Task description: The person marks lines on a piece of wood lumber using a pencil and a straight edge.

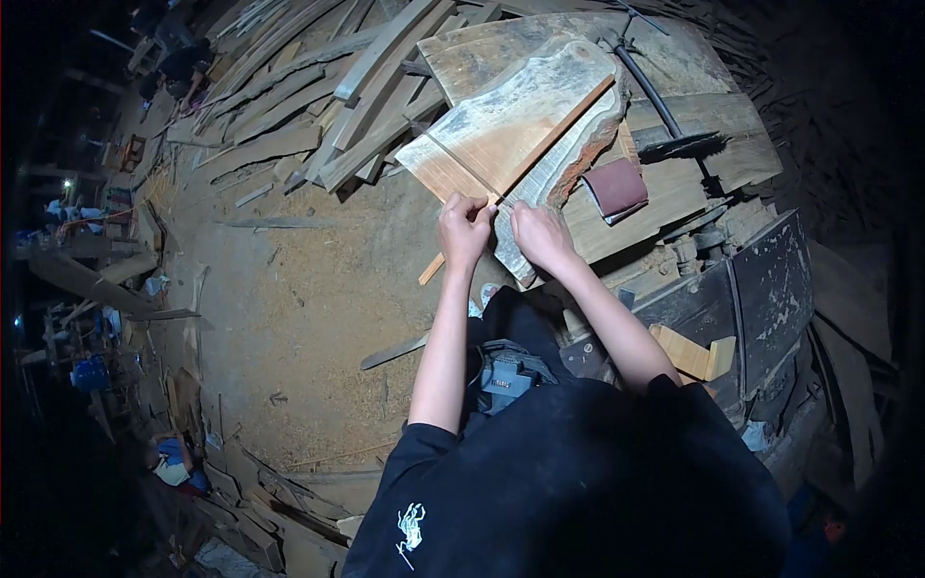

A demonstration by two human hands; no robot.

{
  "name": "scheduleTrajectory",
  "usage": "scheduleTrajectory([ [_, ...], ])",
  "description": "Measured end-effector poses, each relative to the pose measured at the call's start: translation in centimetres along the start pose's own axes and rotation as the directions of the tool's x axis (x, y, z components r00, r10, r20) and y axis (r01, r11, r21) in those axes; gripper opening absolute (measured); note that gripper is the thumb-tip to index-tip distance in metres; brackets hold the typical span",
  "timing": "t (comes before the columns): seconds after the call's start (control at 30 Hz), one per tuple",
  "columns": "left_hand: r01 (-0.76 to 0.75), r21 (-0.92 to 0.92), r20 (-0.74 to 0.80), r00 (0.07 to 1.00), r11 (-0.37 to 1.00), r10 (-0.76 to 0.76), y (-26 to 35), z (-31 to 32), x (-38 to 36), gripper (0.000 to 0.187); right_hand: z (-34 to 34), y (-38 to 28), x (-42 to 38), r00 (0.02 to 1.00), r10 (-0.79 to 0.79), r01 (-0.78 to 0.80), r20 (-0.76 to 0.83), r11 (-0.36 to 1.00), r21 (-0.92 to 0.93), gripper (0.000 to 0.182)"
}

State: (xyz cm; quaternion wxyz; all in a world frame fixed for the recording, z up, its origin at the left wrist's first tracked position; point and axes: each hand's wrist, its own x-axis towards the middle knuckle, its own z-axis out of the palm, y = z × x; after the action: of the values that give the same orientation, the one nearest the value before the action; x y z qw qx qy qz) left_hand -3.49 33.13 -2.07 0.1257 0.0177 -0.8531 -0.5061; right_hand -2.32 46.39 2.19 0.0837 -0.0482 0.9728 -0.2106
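Note:
A pale wood slab [520, 96] with a rough bark edge lies on the wooden bench [752, 144]. Across it runs a long thin wooden strip [559, 132], slanting down toward the hands. My left hand [464, 229] is closed at the slab's near edge, its fingertips pinched by the strip's lower part. Beside it, my right hand [541, 234] is closed too, fingertips close to the left ones. What lies between the right fingers is too small to make out. A strip end [432, 269] sticks out below my left hand. Right of the slab sits a dark red folded piece [617, 189].
Long boards [289, 106] are piled at the upper left. A dark metal tool [655, 96] lies on the bench. Pale wood blocks [689, 354] sit near my right elbow. A person [178, 460] is at the lower left. Sawdust covers the floor [318, 318].

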Motion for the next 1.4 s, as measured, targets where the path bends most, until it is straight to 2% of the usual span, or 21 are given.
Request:
scheduleTrajectory([
  [0.1, -0.041, 0.037, -0.038, 0.998, 0.999, 0.042, -0.2, 0.3, -0.2, 0.016, -0.2, 0.6, -1.9, 1.0, 0.021, -0.021, 0.007, 1.0, -0.011, 0.025],
  [0.3, -0.098, 0.081, -0.012, 0.995, 0.992, 0.099, 0.1, 0.1, -0.3, 0.016, -0.3, 2.5, -6.0, 0.999, 0.042, -0.042, 0.0, 0.998, -0.041, 0.022],
  [0.33, -0.008, 0.05, 0.014, 1.0, 0.999, 0.008, 0.6, 0.1, -0.4, 0.013, -0.3, 2.8, -6.5, 0.999, 0.041, -0.041, -0.006, 0.999, -0.021, 0.021],
  [0.53, 0.042, 0.021, 0.04, 0.998, 0.999, -0.043, 0.3, 0.1, -0.4, 0.015, -0.2, 2.9, -7.3, 0.998, 0.063, -0.063, 0.001, 0.997, -0.034, 0.02],
  [0.83, 0.067, 0.022, 0.085, 0.994, 0.998, -0.069, 0.5, -0.1, -0.4, 0.014, 1.1, 3.4, -7.7, 0.997, 0.078, -0.078, -0.004, 0.997, -0.015, 0.022],
  [1.03, 0.037, 0.048, 0.092, 0.995, 0.998, -0.042, 0.8, -0.5, -0.3, 0.014, 1.9, 3.3, -8.0, 0.996, 0.075, -0.073, -0.055, 0.997, 0.027, 0.022],
  [1.17, 0.018, 0.001, 0.085, 0.996, 1.0, -0.018, 0.6, -0.4, -0.3, 0.015, 2.5, 3.7, -8.3, 0.995, 0.078, -0.075, -0.066, 0.996, 0.045, 0.022],
  [1.27, 0.068, 0.007, 0.092, 0.993, 0.998, -0.068, 0.5, -0.3, -0.2, 0.015, 3.5, 5.0, -11.2, 0.99, 0.133, -0.133, -0.047, 0.991, 0.006, 0.021],
  [1.3, 0.027, 0.012, 0.083, 0.996, 1.0, -0.028, 0.4, -0.2, -0.1, 0.016, 3.4, 5.3, -12.8, 0.983, 0.181, -0.181, -0.018, 0.983, -0.031, 0.021],
  [1.33, -0.008, 0.02, 0.074, 0.997, 1.0, 0.007, 0.2, -0.2, -0.1, 0.017, 2.9, 5.4, -14.3, 0.982, 0.181, -0.182, -0.051, 0.983, -0.003, 0.021],
  [1.4, -0.047, 0.03, 0.072, 0.996, 0.998, 0.045, 0.0, -0.3, -0.2, 0.017, 2.1, 5.6, -16.2, 0.965, 0.261, -0.261, -0.017, 0.965, 0.018, 0.022],
])
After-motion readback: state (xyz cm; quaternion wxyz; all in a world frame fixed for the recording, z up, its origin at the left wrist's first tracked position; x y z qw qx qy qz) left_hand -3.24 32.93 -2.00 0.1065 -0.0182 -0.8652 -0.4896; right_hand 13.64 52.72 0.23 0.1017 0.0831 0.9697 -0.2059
